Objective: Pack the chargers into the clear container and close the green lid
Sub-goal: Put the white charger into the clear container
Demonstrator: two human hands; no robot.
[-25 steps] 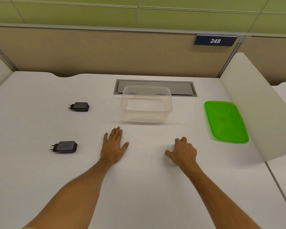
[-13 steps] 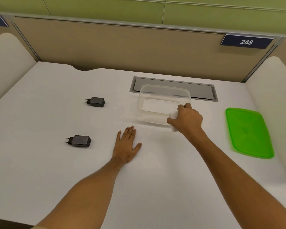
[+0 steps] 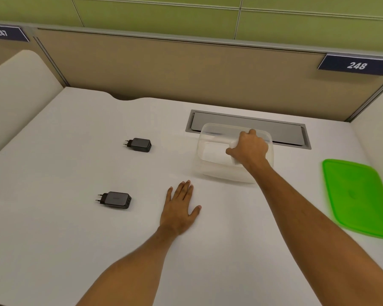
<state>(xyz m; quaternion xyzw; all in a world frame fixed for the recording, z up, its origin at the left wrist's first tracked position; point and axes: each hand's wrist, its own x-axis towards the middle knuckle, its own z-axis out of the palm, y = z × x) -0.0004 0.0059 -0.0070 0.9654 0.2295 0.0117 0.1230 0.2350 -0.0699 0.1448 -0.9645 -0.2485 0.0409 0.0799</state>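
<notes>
The clear container [image 3: 210,138] stands open at the back middle of the white desk. My right hand [image 3: 249,149] hovers over its opening, shut on a white charger [image 3: 234,160] that shows only below my palm. Two dark chargers lie on the desk to the left: one further back [image 3: 139,144] and one nearer [image 3: 116,200], both with prongs pointing left. My left hand [image 3: 180,209] rests flat on the desk, fingers apart, between the near charger and the container. The green lid [image 3: 360,197] lies flat at the right.
A grey cable hatch [image 3: 252,124] is set into the desk just behind the container. White curved side dividers [image 3: 16,89] stand at left and right. A tan partition with number plates 247 and 248 [image 3: 356,65] closes the back.
My right hand lifted the white charger from the desk and carried it forward over the container's opening. My left hand stayed flat. The view shifted left.
</notes>
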